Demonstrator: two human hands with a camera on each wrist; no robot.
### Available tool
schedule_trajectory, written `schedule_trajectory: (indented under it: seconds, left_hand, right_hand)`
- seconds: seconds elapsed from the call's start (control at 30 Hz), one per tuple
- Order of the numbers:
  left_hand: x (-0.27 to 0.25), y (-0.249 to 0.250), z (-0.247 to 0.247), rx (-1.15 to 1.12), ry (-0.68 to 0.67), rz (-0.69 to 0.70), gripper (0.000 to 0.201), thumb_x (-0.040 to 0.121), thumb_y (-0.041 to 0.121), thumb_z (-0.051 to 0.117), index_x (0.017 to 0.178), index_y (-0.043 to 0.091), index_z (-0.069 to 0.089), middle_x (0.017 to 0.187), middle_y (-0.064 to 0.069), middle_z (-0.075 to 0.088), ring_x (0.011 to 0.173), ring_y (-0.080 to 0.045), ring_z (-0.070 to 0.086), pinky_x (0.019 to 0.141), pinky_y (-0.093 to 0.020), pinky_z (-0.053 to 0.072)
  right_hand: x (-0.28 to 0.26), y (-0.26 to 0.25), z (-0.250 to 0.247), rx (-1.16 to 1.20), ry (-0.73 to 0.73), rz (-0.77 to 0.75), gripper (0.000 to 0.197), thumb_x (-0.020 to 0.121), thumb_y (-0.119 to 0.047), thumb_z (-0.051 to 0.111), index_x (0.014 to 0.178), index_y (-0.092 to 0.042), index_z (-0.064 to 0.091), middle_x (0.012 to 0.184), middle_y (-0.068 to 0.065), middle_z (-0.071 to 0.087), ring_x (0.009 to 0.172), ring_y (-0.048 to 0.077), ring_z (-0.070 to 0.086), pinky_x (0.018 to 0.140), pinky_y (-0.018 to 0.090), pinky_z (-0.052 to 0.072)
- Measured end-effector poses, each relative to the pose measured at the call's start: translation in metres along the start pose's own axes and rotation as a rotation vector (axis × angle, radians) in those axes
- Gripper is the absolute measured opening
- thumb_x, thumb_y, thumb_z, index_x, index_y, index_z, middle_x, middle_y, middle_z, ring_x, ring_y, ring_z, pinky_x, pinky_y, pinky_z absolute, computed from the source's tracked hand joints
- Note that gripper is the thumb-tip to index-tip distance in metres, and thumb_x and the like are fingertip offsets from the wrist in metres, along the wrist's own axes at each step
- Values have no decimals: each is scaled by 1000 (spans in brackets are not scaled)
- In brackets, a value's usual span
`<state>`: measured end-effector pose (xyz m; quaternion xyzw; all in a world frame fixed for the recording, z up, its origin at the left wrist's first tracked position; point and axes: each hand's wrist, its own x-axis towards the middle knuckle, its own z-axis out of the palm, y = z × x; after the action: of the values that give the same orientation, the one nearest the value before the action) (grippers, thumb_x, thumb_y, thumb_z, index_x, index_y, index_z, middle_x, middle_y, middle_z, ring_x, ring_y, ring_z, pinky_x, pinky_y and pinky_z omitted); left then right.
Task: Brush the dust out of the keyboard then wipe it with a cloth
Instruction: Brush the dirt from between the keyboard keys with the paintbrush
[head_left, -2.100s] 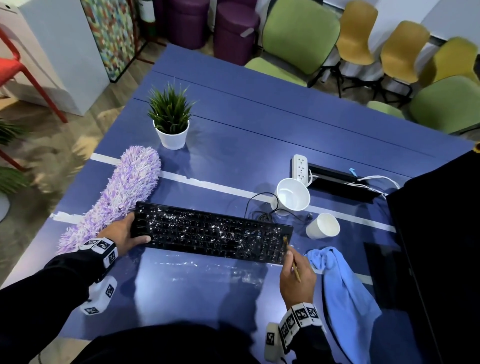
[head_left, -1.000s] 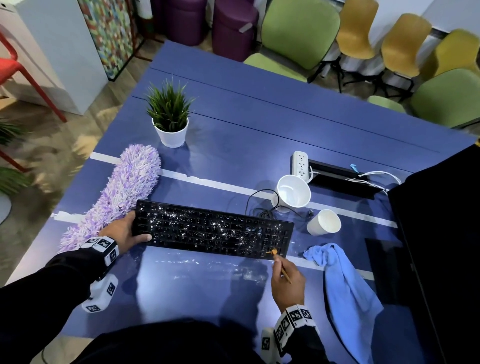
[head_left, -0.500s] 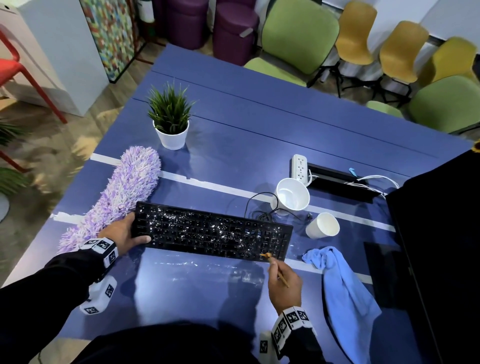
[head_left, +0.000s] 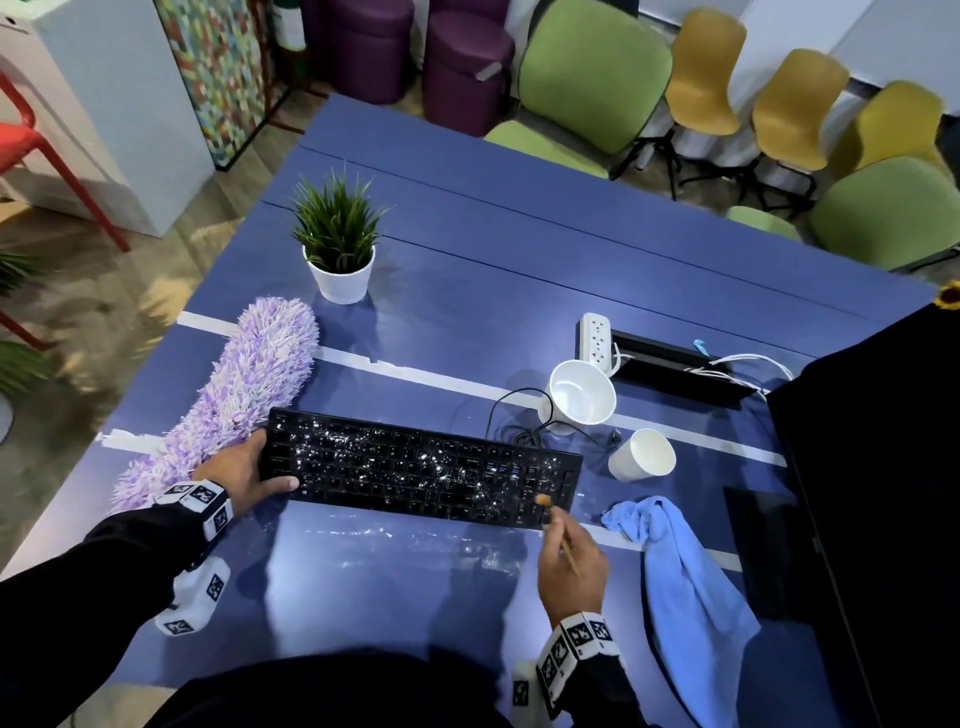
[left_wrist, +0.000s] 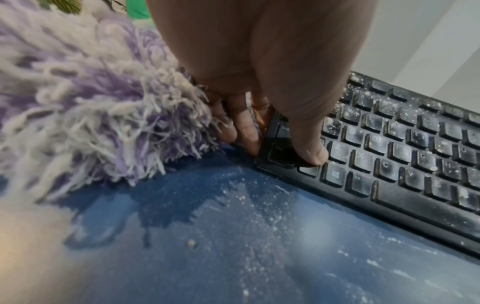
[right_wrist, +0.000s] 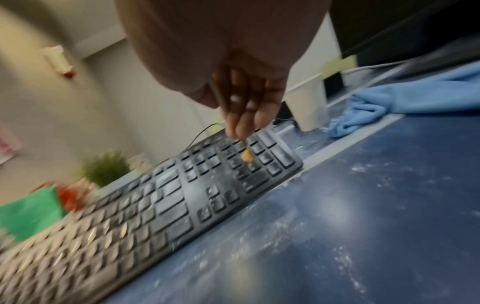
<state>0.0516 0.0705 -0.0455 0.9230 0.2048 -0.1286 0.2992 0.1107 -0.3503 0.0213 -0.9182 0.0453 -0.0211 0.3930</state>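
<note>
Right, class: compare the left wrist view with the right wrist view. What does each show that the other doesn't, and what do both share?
Only the left wrist view: the left hand gripping the keyboard's end, beside the purple duster.
Only the right wrist view: the right hand pinching a small brush over the number pad, a white cup, the blue cloth.
Both: dusty keyboard, powdered blue table.

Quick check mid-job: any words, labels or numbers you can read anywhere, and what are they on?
"C": key on the keyboard, left wrist view.
"V": key beside C.
"G": key in the row above.
"H": key beside G.
Other keys: dusted or blurred, unreadable.
Wrist bands: black-and-white marker patterns, no words.
Cups, power strip: no readable text.
</note>
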Motion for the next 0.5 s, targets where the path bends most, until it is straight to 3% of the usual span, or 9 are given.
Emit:
schedule_trajectory:
  seconds: [0.03,0.1,0.2,0.27,0.33,0.37,0.43,0.5]
  left_hand:
    - [-1,1,1,4,8,2,71,71,43,77,125,13,42,98,-14,69,88,-31,65,80,-37,50]
    - [-1,-1,2,1,18,13,73,71,41,78,127,12,42,99,-15,69,88,-31,65,79,-36,50]
    - [0,-2,2,-16,12,24,74,71,39,79,129,12,41,100,-16,69,89,-32,65,78,-36,48]
    - [1,-2,3,-3,12,22,74,71,40,79,128,12,41,101,-17,68,91,-33,65,78,-35,47]
    - [1,-2,3,-6,13,20,72,71,40,78,127,11,42,102,-17,68,92,-33,65,78,-35,47]
    - [1,-2,4,-7,13,18,72,71,40,78,126,11,42,102,-17,68,92,-33,65,78,-35,47]
    - [1,-3,3,-1,14,21,73,71,40,78,127,11,42,102,-17,68,91,-32,65,79,-36,48]
    - [2,-3,3,-1,18,25,73,71,41,78,127,12,41,102,-17,68,91,-33,65,79,-37,49]
  right_hand:
    - [2,0,-2,4,50,32,23,95,-10,52,101,-8,74,82,9,73,60,8,55,66,-2,42]
    - [4,-1,-5,-1,30,44,25,94,-12,52,101,-6,75,77,10,71,55,0,55,61,-9,32]
    - [3,3,-3,-23,-63,17,22,92,-6,58,105,-7,75,87,3,74,74,-23,57,69,-11,32]
    - [6,7,-6,-7,-35,51,22,92,-8,57,105,-7,75,96,6,75,77,-10,60,75,-6,36]
    - [11,6,-10,-47,-61,57,22,93,-13,56,103,-12,76,89,4,76,76,5,63,79,10,46]
    - [15,5,-13,-65,-81,34,22,93,-14,56,102,-15,76,87,2,76,75,7,63,79,13,47]
    - [24,-1,-18,-31,-75,-11,23,93,-14,55,104,-18,75,85,-3,76,72,-1,63,73,2,43]
    - [33,-10,-24,28,-20,-55,26,94,-11,54,104,-23,74,76,-11,71,74,-5,63,66,-1,41]
